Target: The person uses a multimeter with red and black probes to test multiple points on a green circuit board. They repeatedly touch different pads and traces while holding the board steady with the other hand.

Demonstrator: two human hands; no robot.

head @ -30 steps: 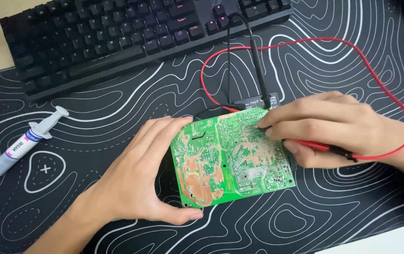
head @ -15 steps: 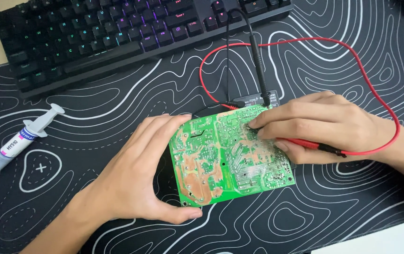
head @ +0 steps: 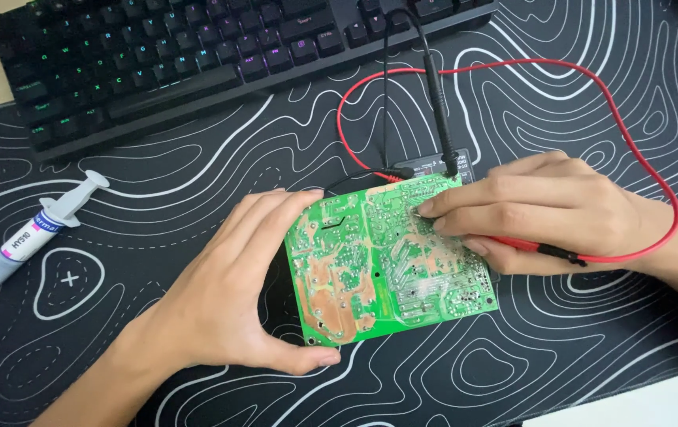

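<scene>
Left hand point(head: 224, 296) cups the green circuit board point(head: 386, 265), solder side up; right hand point(head: 548, 213) pinches a red probe point(head: 548, 251) onto it

Right hand point(head: 544, 213) covers the red probe point(head: 548, 250) tip; can't tell whether it touches the green circuit board point(head: 390, 265) or where. Its fingers point(head: 465, 207) hide the board's right-hand solder area. Right forearm is cut off at the frame's right edge.

Left hand point(head: 232, 292) blocks the board's left edge; left forearm runs out at the bottom.

Board's component side faces down, unseen. Solder joints are too small to tell apart.

The black box point(head: 446, 166) behind the board is mostly hidden.

Keyboard point(head: 197, 63) is cropped at the top. The black lead point(head: 434, 95) exits the top edge.

Syringe point(head: 35, 233) tip end lies near the left edge; its label is too small to make out.
</scene>
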